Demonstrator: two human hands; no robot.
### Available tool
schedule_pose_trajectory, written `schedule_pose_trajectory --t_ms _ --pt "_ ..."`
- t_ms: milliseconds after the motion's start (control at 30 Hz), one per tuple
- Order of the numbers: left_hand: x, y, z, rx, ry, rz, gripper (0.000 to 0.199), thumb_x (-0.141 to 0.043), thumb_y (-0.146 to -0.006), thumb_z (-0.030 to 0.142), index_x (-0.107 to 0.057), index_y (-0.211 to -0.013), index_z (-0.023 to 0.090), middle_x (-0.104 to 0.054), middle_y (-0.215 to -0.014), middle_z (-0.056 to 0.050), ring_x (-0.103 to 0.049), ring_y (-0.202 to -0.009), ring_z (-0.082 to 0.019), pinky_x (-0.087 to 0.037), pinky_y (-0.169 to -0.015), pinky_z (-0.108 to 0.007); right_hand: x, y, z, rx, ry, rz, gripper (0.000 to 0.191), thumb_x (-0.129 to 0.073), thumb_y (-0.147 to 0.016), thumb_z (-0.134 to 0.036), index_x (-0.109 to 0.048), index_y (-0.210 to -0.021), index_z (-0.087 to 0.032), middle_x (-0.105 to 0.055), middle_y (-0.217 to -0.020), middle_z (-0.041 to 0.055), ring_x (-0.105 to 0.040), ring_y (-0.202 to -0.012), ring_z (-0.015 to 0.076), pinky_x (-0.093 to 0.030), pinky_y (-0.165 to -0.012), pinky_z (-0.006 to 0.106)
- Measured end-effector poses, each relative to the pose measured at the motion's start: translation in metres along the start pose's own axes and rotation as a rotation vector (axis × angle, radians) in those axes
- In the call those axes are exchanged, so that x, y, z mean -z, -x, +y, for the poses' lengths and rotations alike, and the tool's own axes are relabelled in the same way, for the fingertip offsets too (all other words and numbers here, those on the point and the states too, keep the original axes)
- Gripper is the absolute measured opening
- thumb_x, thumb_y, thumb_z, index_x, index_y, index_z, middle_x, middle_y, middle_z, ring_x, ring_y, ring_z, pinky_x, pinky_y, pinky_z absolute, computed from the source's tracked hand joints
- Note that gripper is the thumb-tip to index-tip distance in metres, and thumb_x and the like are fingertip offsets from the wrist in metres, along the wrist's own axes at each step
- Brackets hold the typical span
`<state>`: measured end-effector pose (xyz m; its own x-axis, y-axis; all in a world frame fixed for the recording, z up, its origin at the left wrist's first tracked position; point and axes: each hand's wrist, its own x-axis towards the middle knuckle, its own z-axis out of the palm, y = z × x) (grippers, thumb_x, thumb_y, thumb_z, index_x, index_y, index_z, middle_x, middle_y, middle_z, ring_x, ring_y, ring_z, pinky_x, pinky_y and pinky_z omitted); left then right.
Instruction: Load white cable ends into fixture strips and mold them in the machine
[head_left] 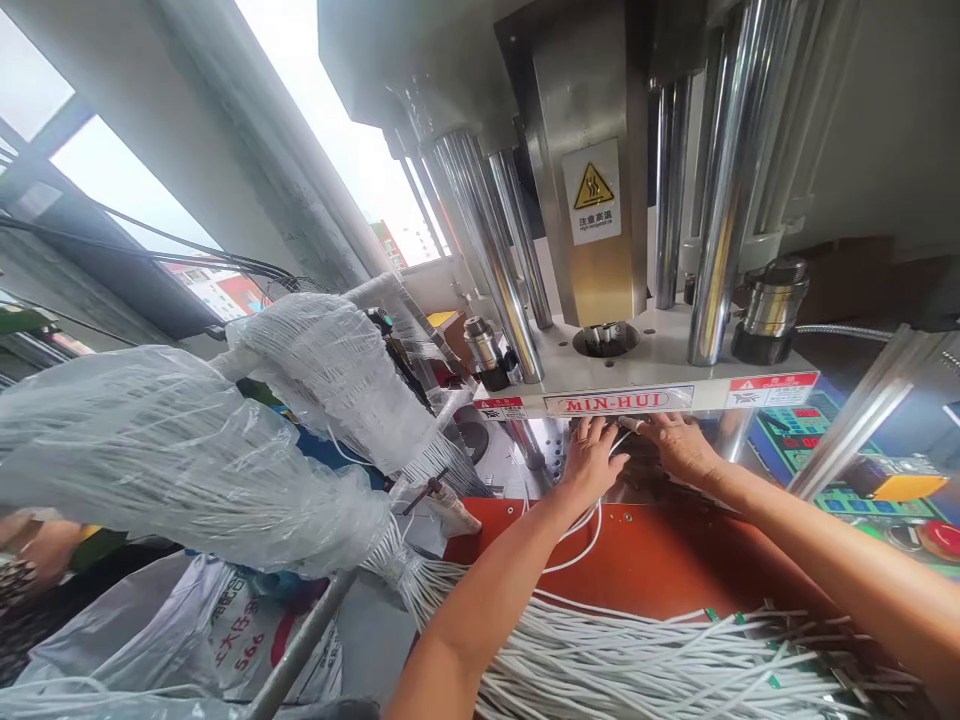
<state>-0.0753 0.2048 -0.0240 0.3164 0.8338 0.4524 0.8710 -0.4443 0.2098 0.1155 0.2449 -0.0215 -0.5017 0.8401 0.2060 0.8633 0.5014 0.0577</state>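
Observation:
Both of my hands reach under the front plate of a MIN-HUI press (517, 350). My left hand (589, 462) lies with fingers stretched forward and thumb apart, over the work area below the plate. My right hand (684, 450) is closed, its fingertips pinching the pale end of a white cable (630, 424). A cable loop (598, 535) hangs over the red-brown tabletop (637, 560) beside my left forearm. The dark metal under my hands is shadowed and partly hidden. A thick bundle of white cables (615, 655) lies nearer to me, some ends showing green bits.
Plastic-wrapped cable bundles (180, 450) hang over a metal rail (300, 650) at left. A white sack (232, 640) is below, with part of another person (45, 560) at far left. At right stand a control panel (817, 450) and a red button (941, 538).

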Motion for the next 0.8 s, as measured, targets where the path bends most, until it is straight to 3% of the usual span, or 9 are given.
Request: schedule_pose_trajectory --t_ms 133,267,433,533,633,733,800 --pt "0.011 0.004 -0.008 0.086 0.083 0.045 0.045 -0.067 -0.081 0.029 -0.053 -0.122 0.018 -0.055 -0.125 -0.010 -0.042 -0.126 -0.029 -0.040 -0.107 -0.049 -0.004 0.005 0.011 0.023 -0.059 -0.010 0.076 -0.046 -0.070 0.002 -0.047 -0.140 -0.029 -0.051 -0.132 0.0111 -0.046 -0.118 0.0297 -0.045 -0.091 0.043" --pt "0.038 0.033 -0.011 0.173 0.154 0.085 0.040 -0.067 -0.080 0.022 -0.056 -0.118 0.016 -0.058 -0.118 -0.012 -0.044 -0.127 -0.029 -0.040 -0.107 -0.049 0.002 0.005 0.018 0.023 -0.104 -0.053 0.066 -0.042 -0.074 0.002 -0.051 -0.135 -0.020 -0.052 -0.134 0.0114 -0.046 -0.122 0.0244 -0.042 -0.096 0.035" --pt "0.078 0.100 0.021 0.208 0.304 0.050 0.037 -0.064 -0.083 0.018 -0.057 -0.119 0.022 -0.060 -0.120 -0.008 -0.047 -0.127 -0.024 -0.040 -0.109 -0.045 0.018 -0.010 -0.013 0.018 0.058 -0.089 0.060 -0.038 -0.084 -0.004 -0.048 -0.138 -0.029 -0.059 -0.123 0.0156 -0.053 -0.112 0.0316 -0.040 -0.091 0.055" --pt "0.098 0.137 0.046 0.269 0.393 0.051 0.035 -0.059 -0.087 0.019 -0.058 -0.121 0.025 -0.061 -0.122 -0.007 -0.048 -0.127 -0.023 -0.042 -0.108 -0.043 0.020 -0.015 -0.031 0.048 0.164 -0.089 0.059 -0.036 -0.088 -0.007 -0.047 -0.140 -0.031 -0.060 -0.117 0.0185 -0.056 -0.105 0.0337 -0.042 -0.083 0.053" --pt "0.113 0.165 0.060 0.333 0.440 0.123 0.030 -0.055 -0.090 0.020 -0.061 -0.119 0.023 -0.063 -0.119 -0.008 -0.052 -0.122 -0.024 -0.048 -0.101 -0.042 0.019 -0.015 -0.037 0.056 0.246 -0.070 0.063 -0.035 -0.086 -0.006 -0.043 -0.143 -0.031 -0.060 -0.115 0.0204 -0.058 -0.101 0.0358 -0.044 -0.077 0.052" --pt "0.123 0.185 0.066 0.339 0.444 0.215 0.028 -0.051 -0.092 0.019 -0.061 -0.117 0.022 -0.064 -0.116 -0.010 -0.056 -0.116 -0.024 -0.051 -0.096 -0.041 0.017 -0.016 -0.038 0.098 0.222 -0.042 0.062 -0.034 -0.085 -0.005 -0.048 -0.140 -0.031 -0.062 -0.116 0.0175 -0.057 -0.102 0.0340 -0.043 -0.081 0.054" --pt "0.127 0.196 0.070 0.303 0.429 0.269 0.028 -0.050 -0.092 0.017 -0.061 -0.117 0.022 -0.065 -0.114 -0.009 -0.057 -0.114 -0.023 -0.051 -0.096 -0.040 0.014 -0.018 -0.041 0.143 0.188 -0.020 0.060 -0.033 -0.086 -0.005 -0.052 -0.136 -0.032 -0.057 -0.129 0.0138 -0.054 -0.111 0.0322 -0.043 -0.087 0.052"
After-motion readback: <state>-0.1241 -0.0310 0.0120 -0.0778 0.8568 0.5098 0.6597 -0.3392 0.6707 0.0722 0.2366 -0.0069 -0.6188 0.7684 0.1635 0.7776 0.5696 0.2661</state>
